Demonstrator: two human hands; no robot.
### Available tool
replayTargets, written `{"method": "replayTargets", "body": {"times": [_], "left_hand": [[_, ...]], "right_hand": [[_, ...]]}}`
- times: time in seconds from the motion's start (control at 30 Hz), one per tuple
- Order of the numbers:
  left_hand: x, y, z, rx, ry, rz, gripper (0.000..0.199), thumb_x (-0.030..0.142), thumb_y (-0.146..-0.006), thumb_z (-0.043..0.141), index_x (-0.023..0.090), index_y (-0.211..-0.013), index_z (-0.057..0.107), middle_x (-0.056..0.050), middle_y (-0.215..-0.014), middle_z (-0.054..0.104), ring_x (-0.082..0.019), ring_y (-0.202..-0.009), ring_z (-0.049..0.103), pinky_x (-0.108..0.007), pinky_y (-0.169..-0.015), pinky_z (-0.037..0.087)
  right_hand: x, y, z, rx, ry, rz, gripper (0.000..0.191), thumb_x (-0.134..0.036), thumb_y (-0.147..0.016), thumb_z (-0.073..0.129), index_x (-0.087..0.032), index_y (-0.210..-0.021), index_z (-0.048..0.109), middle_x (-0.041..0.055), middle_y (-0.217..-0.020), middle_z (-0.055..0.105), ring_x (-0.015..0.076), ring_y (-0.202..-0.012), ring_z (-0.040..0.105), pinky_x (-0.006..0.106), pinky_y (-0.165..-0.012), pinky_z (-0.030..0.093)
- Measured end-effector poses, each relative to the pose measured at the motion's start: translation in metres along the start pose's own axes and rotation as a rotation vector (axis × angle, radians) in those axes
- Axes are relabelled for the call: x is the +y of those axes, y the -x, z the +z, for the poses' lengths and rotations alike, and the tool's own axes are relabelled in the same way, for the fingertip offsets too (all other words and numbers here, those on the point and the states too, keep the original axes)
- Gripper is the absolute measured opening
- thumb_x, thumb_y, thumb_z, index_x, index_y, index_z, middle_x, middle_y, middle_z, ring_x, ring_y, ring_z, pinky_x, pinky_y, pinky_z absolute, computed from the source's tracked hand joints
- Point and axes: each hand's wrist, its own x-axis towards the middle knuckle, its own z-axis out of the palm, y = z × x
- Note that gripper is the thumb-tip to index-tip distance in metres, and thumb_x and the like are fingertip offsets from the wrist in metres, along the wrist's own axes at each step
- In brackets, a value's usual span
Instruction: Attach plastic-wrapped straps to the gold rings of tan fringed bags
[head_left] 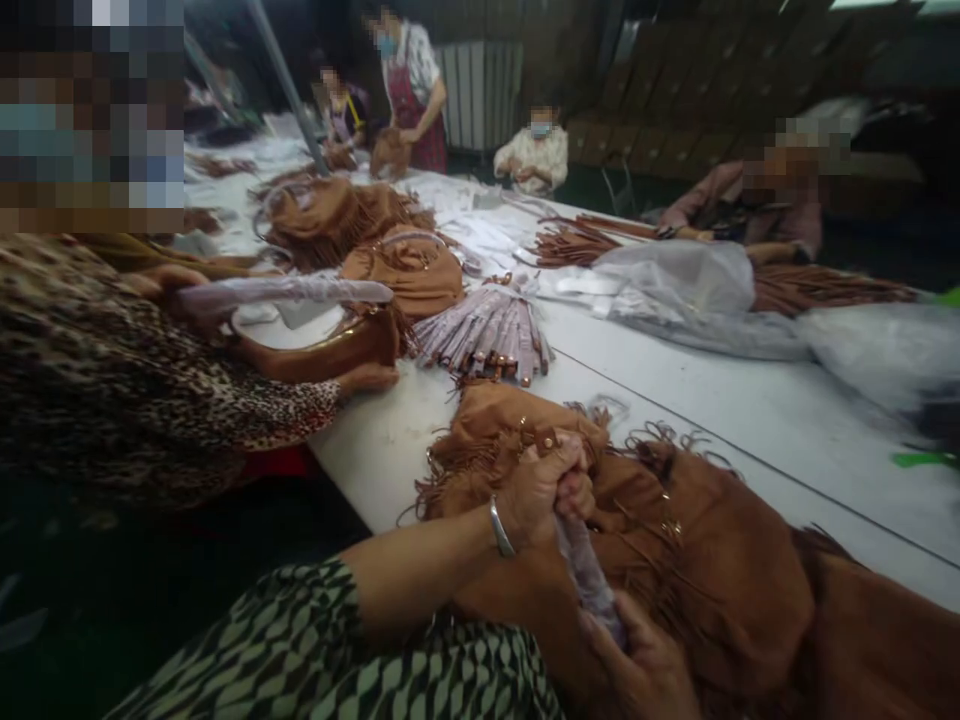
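Note:
My left hand (541,490), with a silver bracelet (501,528) on its wrist, is closed round the upper end of a strap wrapped in pale plastic (586,572). The fingers of my right hand (645,655) are curled on the lower end of that same strap, near the bottom edge of the view. Brown fringed bags (720,560) lie under and beside both hands, with small metal fittings on them. Part of a brown bag rests below my left forearm, against the green patterned clothing.
A person in a leopard-print sleeve (285,415) holds a brown bag and wrapped handle at the left. Wrapped straps (487,330) fan out on the white table (630,375). Bags, plastic sheeting (675,285), brown strips (577,240) and several people are farther back.

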Motion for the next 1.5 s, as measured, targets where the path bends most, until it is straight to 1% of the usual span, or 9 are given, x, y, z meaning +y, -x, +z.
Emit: {"method": "replayTargets", "body": {"times": [0.2, 0.47, 0.6, 0.8, 0.9, 1.0, 1.13, 1.3, 1.5], "left_hand": [[-0.008, 0.008, -0.001, -0.019, 0.058, -0.110, 0.032, 0.036, -0.071, 0.073, 0.016, -0.073, 0.049, 0.011, -0.041, 0.031, -0.002, -0.031, 0.025, -0.016, -0.035, 0.025], [0.002, -0.005, -0.034, 0.200, -0.181, -0.013, 0.041, 0.043, -0.068, 0.073, 0.013, -0.092, 0.061, -0.003, -0.072, 0.064, -0.012, -0.068, 0.059, -0.024, -0.067, 0.044], [0.018, -0.007, -0.064, 0.239, -0.534, -0.026, 0.042, 0.052, -0.072, 0.066, 0.011, -0.081, 0.067, -0.002, -0.067, 0.061, -0.010, -0.057, 0.050, -0.022, -0.055, 0.038], [-0.014, 0.017, -0.074, 0.238, -0.855, 0.004, 0.030, 0.041, -0.081, 0.060, 0.014, -0.084, 0.072, -0.006, -0.080, 0.066, -0.015, -0.076, 0.058, -0.025, -0.071, 0.044], [-0.023, 0.025, -0.071, 0.213, -0.939, 0.036, 0.030, 0.039, -0.086, 0.054, 0.016, -0.086, 0.073, -0.006, -0.084, 0.064, -0.017, -0.083, 0.059, -0.026, -0.077, 0.045], [-0.004, 0.011, -0.079, 0.245, -1.091, 0.185, 0.032, 0.038, -0.090, 0.046, 0.018, -0.088, 0.072, -0.006, -0.088, 0.062, -0.017, -0.087, 0.057, -0.027, -0.082, 0.043], [0.030, -0.038, -0.116, 0.462, -1.376, 0.336, 0.029, 0.038, -0.079, 0.063, 0.016, -0.098, 0.065, -0.008, -0.096, 0.060, -0.021, -0.095, 0.052, -0.032, -0.089, 0.039], [0.041, -0.080, -0.157, 0.224, -1.352, -0.049, 0.034, 0.046, -0.078, 0.060, 0.013, -0.078, 0.064, -0.003, -0.076, 0.060, -0.017, -0.074, 0.052, -0.027, -0.072, 0.040], [0.028, -0.057, -0.159, 0.126, -1.330, 0.085, 0.030, 0.043, -0.075, 0.067, 0.017, -0.090, 0.064, -0.003, -0.086, 0.063, -0.018, -0.082, 0.055, -0.029, -0.082, 0.040]], "right_hand": [[-0.038, -0.013, -0.001, -0.092, -0.331, 0.059, 0.040, -0.056, -0.076, 0.059, -0.019, -0.092, 0.061, 0.0041, -0.078, 0.063, 0.0171, -0.069, 0.058, 0.026, -0.063, 0.047], [-0.044, -0.029, 0.010, -0.156, -0.363, 0.225, 0.044, -0.063, -0.077, 0.054, -0.019, -0.082, 0.052, -0.0059, -0.055, 0.049, 0.0060, -0.040, 0.042, 0.016, -0.038, 0.028], [-0.037, -0.033, 0.003, -0.175, -0.231, 0.181, 0.042, -0.060, -0.080, 0.053, -0.018, -0.073, 0.054, -0.0048, -0.054, 0.048, 0.0072, -0.042, 0.043, 0.018, -0.041, 0.032], [-0.050, -0.055, 0.003, -0.142, -0.274, 0.044, 0.043, -0.050, -0.081, 0.056, -0.019, -0.111, 0.058, 0.0075, -0.097, 0.065, 0.0197, -0.084, 0.060, 0.031, -0.076, 0.049], [-0.054, -0.069, 0.015, -0.060, -0.218, 0.009, 0.037, -0.052, -0.083, 0.052, -0.018, -0.094, 0.061, 0.0026, -0.072, 0.060, 0.0163, -0.067, 0.055, 0.026, -0.062, 0.046], [-0.050, -0.079, 0.022, -0.005, -0.190, 0.088, 0.040, -0.057, -0.084, 0.047, -0.018, -0.083, 0.058, -0.0031, -0.056, 0.047, 0.0110, -0.046, 0.041, 0.022, -0.043, 0.033], [-0.046, -0.090, 0.019, -0.007, -0.282, 0.165, 0.042, -0.060, -0.079, 0.053, -0.018, -0.079, 0.055, -0.0048, -0.052, 0.046, 0.0085, -0.042, 0.037, 0.019, -0.039, 0.028], [-0.043, -0.099, 0.014, -0.015, -0.333, 0.210, 0.042, -0.059, -0.077, 0.057, -0.018, -0.073, 0.052, -0.0044, -0.053, 0.047, 0.0066, -0.043, 0.038, 0.017, -0.040, 0.029], [-0.022, -0.104, 0.001, 0.037, -0.516, 0.385, 0.042, -0.056, -0.071, 0.068, -0.018, -0.076, 0.052, -0.0059, -0.055, 0.047, 0.0051, -0.044, 0.037, 0.014, -0.039, 0.029]]}}
